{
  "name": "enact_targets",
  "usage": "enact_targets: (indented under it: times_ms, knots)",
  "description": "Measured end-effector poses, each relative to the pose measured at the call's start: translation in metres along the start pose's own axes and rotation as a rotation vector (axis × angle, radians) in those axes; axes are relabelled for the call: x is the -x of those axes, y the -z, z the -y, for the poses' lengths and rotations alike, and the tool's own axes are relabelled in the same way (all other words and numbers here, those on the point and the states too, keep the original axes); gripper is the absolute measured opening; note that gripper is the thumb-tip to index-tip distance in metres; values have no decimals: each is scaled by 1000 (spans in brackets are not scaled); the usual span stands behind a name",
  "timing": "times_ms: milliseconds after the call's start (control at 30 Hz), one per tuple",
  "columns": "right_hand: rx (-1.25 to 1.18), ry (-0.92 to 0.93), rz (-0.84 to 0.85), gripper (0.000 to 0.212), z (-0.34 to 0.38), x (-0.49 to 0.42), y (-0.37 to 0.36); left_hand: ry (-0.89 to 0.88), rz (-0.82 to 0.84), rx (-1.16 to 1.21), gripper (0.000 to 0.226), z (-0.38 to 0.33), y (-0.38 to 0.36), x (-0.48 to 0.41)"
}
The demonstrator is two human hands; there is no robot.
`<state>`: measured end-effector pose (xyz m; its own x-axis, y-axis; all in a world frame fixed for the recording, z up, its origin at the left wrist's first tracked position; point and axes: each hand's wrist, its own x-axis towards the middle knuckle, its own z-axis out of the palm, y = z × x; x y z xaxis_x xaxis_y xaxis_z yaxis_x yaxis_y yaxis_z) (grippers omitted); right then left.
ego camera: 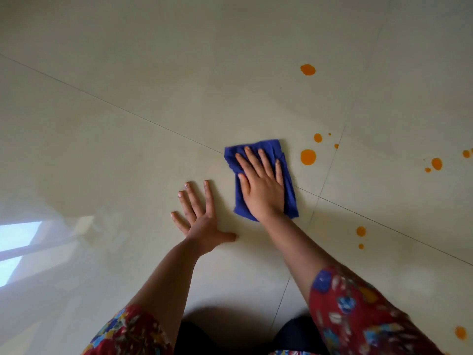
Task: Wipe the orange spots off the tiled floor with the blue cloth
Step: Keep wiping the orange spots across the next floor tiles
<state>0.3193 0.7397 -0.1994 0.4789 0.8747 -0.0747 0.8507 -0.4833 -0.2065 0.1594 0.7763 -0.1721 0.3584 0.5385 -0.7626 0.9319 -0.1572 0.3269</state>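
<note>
**me:** Closest to the lens are my knees (299, 336) in dark trousers, right at the bottom edge. There's a red flowery left sleeve (128, 331) and right sleeve (358, 311) either side. Both bare forearms reach out over the tiled floor (153, 98).

**reply:** ok, where's the cloth then?

**me:** The blue cloth (290, 196) is folded into a rough rectangle and lies flat across the long grout line coming in from the far left. It's just left of where that line crosses the other one. My right hand (261, 185) is palm-down on top, fingers straight and a bit spread, pressing it onto the tile. Nothing curled round it, no pinching.

**reply:** and the other hand?

**me:** My left hand (202, 221) is flat on bare tile just left of the cloth, not touching it. Fingers splayed wide, thumb pointing toward the cloth, holding nothing.

**reply:** how messy is it lol

**me:** The nearest orange spot (308, 157) sits just right of the cloth's far corner, apart from it. A smaller spot (318, 137) is just beyond that, and a far spot (308, 69) is further out on the same tile. Across the grout line there's a cluster (436, 163) toward the right edge, and two dots (361, 231) on the near right tile. One last blob (460, 332) is beside my right sleeve. A window reflection (18, 239) shines at the floor's left edge.
</note>
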Motion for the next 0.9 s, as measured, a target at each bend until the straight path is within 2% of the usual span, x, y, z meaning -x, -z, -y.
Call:
enact_targets:
  times_ms: [33, 100, 133, 200, 300, 367, 400, 433, 533, 567, 600, 633, 767, 800, 833, 900]
  knots:
    - [-1, -5, 24, 49, 12, -3, -2, -1, 5, -1, 152, -1, 0, 0]
    - [39, 184, 42, 50, 20, 26, -10, 13, 7, -28, 155, -2, 1, 3]
    - [58, 288, 67, 49, 10, 50, -10, 16, 11, -46, 155, -3, 3, 4]
    - [61, 333, 85, 48, -27, 96, -6, 3, 43, -20, 148, -2, 6, 6]
    - [75, 71, 49, 46, -63, 113, 5, -73, 35, 72, 130, 1, 10, 12]
    - [55, -101, 5, 47, -50, 100, 5, -113, -7, 211, 118, 3, 11, 14]
    - [38, -130, -3, 48, -35, 99, 2, -132, -53, 274, 111, 6, 9, 17]
    - [37, -66, 2, 48, -18, 100, -3, -150, -114, 325, 103, 10, 8, 18]
    - [52, 460, 162, 49, -9, 143, -12, -188, -245, 310, 88, 19, -3, 30]
    - [53, 563, 202, 49, -25, 154, -9, -220, -255, 277, 88, 20, -9, 34]
    - [75, 584, 193, 48, -44, 158, -4, -256, -241, 243, 89, 18, -18, 38]
    - [111, 528, 156, 48, -63, 158, -1, -295, -217, 204, 91, 15, -27, 41]
    - [38, -118, 19, 49, -98, 133, 17, -384, -139, 104, 98, -17, -58, 41]
    - [29, -152, 14, 50, -87, 130, 16, -358, -100, 107, 105, -27, -63, 40]
    - [47, -81, 39, 51, -82, 139, 14, -326, -48, 94, 114, -40, -71, 41]
    - [93, 188, 123, 51, -91, 166, 8, -256, 27, -23, 137, -58, -83, 44]
